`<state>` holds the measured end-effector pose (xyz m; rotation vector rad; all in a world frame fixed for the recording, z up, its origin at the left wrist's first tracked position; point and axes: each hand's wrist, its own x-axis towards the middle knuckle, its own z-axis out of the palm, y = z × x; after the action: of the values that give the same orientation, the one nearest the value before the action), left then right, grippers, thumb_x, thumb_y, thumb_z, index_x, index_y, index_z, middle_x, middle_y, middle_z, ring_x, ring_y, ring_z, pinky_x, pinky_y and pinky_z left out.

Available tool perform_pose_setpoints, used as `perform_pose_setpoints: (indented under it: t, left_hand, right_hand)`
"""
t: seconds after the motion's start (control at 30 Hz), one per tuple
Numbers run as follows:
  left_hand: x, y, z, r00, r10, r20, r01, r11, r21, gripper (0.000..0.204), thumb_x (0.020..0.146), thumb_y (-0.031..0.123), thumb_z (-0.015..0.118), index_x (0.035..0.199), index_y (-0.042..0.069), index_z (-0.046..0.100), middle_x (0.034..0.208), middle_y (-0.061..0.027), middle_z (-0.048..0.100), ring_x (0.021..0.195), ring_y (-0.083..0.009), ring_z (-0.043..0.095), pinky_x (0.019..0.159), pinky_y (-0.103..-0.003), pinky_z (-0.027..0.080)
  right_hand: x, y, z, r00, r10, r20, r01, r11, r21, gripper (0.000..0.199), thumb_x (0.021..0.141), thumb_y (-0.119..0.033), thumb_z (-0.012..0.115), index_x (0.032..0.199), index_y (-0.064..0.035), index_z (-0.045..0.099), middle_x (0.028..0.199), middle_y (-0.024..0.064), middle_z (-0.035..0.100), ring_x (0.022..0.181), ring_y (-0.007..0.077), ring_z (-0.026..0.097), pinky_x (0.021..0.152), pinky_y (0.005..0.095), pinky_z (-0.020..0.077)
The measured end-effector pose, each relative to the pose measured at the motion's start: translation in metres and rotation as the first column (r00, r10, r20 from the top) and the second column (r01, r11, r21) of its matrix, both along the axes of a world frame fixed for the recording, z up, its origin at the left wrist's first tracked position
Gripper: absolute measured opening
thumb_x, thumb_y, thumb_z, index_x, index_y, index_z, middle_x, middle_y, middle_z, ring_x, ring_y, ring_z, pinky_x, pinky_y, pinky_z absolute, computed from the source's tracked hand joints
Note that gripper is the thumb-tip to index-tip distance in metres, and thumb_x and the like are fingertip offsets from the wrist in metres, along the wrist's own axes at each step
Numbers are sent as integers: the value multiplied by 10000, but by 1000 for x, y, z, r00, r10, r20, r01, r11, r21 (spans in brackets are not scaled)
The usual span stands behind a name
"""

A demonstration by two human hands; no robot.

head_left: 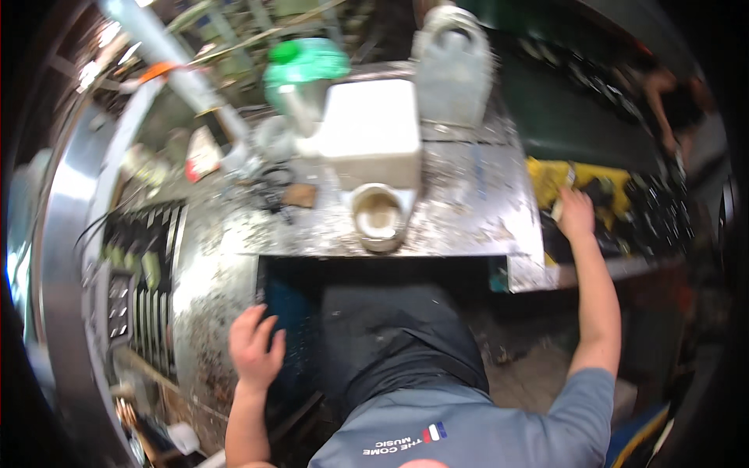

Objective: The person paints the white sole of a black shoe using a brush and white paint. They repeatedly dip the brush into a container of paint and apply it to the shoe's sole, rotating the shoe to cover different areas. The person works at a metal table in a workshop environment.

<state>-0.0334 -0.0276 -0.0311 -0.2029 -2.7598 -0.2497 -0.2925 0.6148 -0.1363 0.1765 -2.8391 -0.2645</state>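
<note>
My left hand (256, 349) hangs beside the near edge of the metal table (211, 288), its fingers spread and nothing in them. My right arm is stretched out to the right. There my right hand (576, 212) reaches over a yellow tray or sheet (616, 178) with dark pieces (599, 195) on it. Its fingers are drawn together at a small pale, shiny thing (572, 173), too blurred to name. In the middle of the table, a white box-shaped container (370, 117) stands behind a round, pale cup-like holder (378, 220).
A green-capped green plastic jug (306, 66) and an upright grey plate (452, 74) stand at the back. Dark cords (269, 187) and a brown square piece (299, 195) lie left of the container. A dark green belt-like surface (585, 109) runs at right, with another person (672, 97) beyond it.
</note>
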Motion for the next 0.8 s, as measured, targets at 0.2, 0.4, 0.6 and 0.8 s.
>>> perform_pose_setpoints:
  t: [0.2,0.4,0.6,0.8]
  left_hand:
    - [-1,12,-4,993,-96,-74,97,995,4,261,764,108,793,1015,63,735,1248,-112,667,1179,-318,633,1005,-460,500]
    - [4,19,-8,987,-123,-99,128,991,47,246,777,132,783,1011,72,738,1224,-107,680,1174,-308,639,1014,-452,500]
    - [-11,35,4,965,-223,-138,246,952,182,280,747,113,811,1011,62,734,1209,-122,691,1105,-314,672,929,-418,540]
    - [-46,74,31,886,-451,-105,422,694,584,440,793,173,828,1188,29,696,1272,-169,685,1141,-334,674,977,-405,540]
  right_hand:
    - [-13,27,2,997,40,-67,-46,994,-100,390,810,39,633,1188,-53,613,971,196,676,958,394,660,832,478,525]
    - [-14,71,73,914,-275,-297,93,857,-507,430,941,-146,729,1336,-112,561,1208,179,676,1163,360,643,970,420,496]
    - [19,44,166,787,-235,-570,-456,400,-795,362,989,-139,700,1302,6,591,1336,112,597,1273,235,535,1133,364,375]
    - [101,-130,230,732,220,-644,-651,-52,-757,590,960,-159,719,1427,-28,383,1380,259,567,1174,210,599,1038,333,476]
